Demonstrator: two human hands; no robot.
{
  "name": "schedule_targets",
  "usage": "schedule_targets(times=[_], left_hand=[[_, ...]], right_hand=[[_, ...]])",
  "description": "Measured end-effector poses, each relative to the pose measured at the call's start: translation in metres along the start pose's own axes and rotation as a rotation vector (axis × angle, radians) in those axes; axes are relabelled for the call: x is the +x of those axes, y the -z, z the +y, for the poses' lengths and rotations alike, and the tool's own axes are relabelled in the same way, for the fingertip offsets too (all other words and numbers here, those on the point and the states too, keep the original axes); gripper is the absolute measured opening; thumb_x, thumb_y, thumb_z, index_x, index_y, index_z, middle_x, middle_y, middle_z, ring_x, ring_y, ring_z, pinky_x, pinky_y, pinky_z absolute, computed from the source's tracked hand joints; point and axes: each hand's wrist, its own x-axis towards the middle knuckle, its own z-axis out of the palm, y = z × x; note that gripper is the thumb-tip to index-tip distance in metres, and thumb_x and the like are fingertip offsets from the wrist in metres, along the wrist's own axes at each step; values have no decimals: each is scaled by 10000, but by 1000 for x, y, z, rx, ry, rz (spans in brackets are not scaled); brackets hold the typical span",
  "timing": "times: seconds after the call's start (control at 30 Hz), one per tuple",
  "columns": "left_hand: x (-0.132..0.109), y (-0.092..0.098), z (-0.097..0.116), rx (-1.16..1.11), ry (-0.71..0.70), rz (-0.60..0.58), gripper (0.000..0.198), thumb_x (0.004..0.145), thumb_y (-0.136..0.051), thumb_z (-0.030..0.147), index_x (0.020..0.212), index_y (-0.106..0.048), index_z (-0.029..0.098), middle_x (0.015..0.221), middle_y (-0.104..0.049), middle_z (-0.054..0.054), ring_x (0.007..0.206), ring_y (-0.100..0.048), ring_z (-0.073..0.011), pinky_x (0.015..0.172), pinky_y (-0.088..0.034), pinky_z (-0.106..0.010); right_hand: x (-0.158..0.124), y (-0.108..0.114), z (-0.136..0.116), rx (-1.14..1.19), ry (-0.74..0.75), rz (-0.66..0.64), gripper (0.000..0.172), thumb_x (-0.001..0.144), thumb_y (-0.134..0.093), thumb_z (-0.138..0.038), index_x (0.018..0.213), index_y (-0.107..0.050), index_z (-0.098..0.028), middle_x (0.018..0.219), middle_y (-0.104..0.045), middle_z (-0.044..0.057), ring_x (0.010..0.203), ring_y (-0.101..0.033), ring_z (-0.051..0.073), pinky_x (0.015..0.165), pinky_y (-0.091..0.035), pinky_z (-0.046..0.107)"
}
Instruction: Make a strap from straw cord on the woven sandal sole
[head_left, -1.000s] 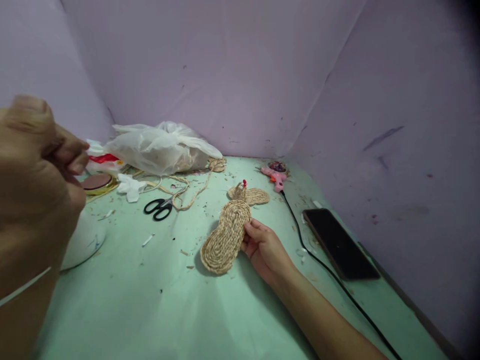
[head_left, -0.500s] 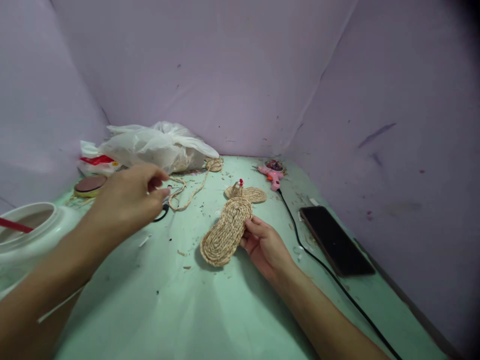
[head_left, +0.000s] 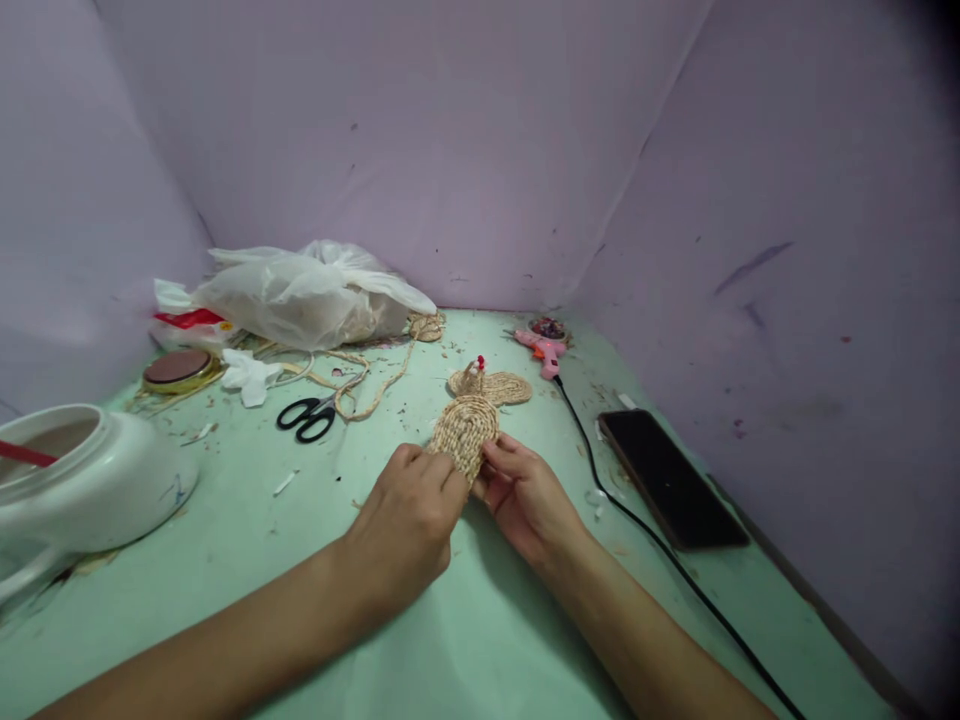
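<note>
A woven straw sole (head_left: pixel 465 432) lies on the green table (head_left: pixel 300 600), its near half hidden under my hands. My left hand (head_left: pixel 409 525) is closed over the sole's near end, fingers curled on its left edge. My right hand (head_left: pixel 525 495) grips the sole's right edge with bent fingers. Just behind lies a second straw piece (head_left: pixel 499 385) with a small red bead on top.
Black scissors (head_left: pixel 304 415) and braided straw cord (head_left: pixel 367 385) lie left of centre. A plastic bag (head_left: pixel 307 295) sits at the back. A pink glue gun (head_left: pixel 544 350) trails its black cable past a dark phone (head_left: pixel 671 480). A white jar (head_left: pixel 82 480) stands at far left.
My left hand has come down from close to the camera, passed over the scissors, and closed on the near end of the straw sole. My right hand stayed on the sole.
</note>
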Motion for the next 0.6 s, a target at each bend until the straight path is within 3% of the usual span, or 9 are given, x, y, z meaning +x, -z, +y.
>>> schedule_targets(times=[0.13, 0.37, 0.47, 0.6], left_hand=[[4, 8, -3, 36, 25, -22, 155, 717, -373, 43, 711, -479, 155, 710, -503, -62, 664, -436, -193, 655, -341, -366], [11, 55, -26, -252, 408, 93, 175, 834, -322, 245, 681, -391, 193, 639, -470, -5, 573, -419, -145, 539, -322, -279], [10, 80, -43, -263, 554, 239, 211, 822, -355, 282, 644, -429, 196, 576, -460, 13, 561, -418, -136, 537, -320, -277], [5, 109, -60, -192, 783, 581, 323, 805, -376, 352, 519, -426, 210, 510, -387, 18, 529, -395, -131, 501, -275, -288]], right_hand=[[1, 1, -1, 0, -3, 9, 73, 679, -624, -127, 751, -619, -140, 708, -643, 18, 610, -572, 111, 563, -490, 213], [5, 5, -2, -78, -13, 70, 129, 706, -532, -74, 766, -639, -114, 739, -657, 53, 636, -598, 132, 587, -514, 238], [6, 6, -3, -92, -16, 84, 150, 717, -510, -66, 762, -647, -109, 720, -655, 49, 631, -602, 126, 604, -524, 241], [6, 6, -3, -105, -12, 101, 139, 717, -517, -65, 750, -643, -114, 703, -651, 36, 614, -594, 116, 632, -534, 261]])
